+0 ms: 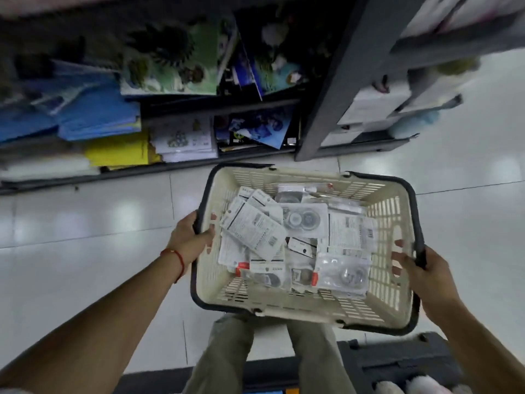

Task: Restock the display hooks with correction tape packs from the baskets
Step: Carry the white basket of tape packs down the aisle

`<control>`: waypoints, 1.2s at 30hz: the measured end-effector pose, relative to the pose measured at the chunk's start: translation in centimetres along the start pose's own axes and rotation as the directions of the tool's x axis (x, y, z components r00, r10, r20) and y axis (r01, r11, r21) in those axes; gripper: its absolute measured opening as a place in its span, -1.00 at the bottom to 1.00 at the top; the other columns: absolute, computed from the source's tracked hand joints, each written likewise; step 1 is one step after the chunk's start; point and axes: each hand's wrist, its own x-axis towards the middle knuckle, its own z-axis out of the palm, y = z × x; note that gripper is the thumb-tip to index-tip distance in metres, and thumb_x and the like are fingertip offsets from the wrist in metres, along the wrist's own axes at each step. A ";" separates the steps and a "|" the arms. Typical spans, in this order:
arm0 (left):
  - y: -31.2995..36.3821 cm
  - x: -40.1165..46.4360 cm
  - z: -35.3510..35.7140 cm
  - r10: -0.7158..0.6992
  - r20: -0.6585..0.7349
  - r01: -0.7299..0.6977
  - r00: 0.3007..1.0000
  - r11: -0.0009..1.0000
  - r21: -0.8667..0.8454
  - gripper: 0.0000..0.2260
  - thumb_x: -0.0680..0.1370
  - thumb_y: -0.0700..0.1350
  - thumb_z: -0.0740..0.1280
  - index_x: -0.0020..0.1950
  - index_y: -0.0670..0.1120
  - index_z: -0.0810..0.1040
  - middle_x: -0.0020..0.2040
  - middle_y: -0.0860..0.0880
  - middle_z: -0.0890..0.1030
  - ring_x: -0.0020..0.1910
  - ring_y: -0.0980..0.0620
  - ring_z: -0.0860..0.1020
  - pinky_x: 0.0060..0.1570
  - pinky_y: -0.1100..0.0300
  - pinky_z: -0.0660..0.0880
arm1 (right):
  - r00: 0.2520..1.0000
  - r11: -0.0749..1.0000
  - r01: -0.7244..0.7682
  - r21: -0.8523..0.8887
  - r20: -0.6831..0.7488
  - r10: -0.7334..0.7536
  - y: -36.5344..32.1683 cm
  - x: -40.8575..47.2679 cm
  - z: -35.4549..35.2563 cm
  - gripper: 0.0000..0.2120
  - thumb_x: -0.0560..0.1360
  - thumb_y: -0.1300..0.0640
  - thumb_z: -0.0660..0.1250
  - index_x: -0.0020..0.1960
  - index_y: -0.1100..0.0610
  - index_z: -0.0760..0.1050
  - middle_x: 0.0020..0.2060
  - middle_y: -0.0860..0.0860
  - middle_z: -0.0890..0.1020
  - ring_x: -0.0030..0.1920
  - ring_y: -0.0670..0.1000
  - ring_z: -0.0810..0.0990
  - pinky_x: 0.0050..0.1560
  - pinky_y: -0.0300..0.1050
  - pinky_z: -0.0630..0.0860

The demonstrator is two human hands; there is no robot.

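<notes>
Both hands hold a cream basket (393, 268) above the floor: the left hand (191, 239) clamps its rim at nine o'clock, the right hand (420, 271) at three o'clock. Correction tape packs (295, 240) lie heaped inside, with shelves (159, 166) at twelve o'clock.

Shelf stock (170, 61) blurred, labels unreadable

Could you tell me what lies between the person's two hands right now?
In the head view, the cream basket spans the gap between the left hand and right hand, which grip its opposite rims; loose correction tape packs fill it.
</notes>
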 end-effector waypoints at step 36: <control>69.2 -30.9 72.6 0.305 0.743 -0.607 0.596 0.777 0.168 -0.76 0.60 -0.33 0.36 0.15 -0.05 0.68 -0.16 -0.05 0.76 -0.27 -0.04 0.64 -0.25 0.04 0.66 | 0.606 0.594 0.222 0.773 -0.587 0.537 6.1 -0.5 -69.6 -0.82 0.52 0.27 0.51 0.12 0.16 0.68 -0.14 0.15 0.76 -0.16 0.22 0.73 -0.06 0.11 0.66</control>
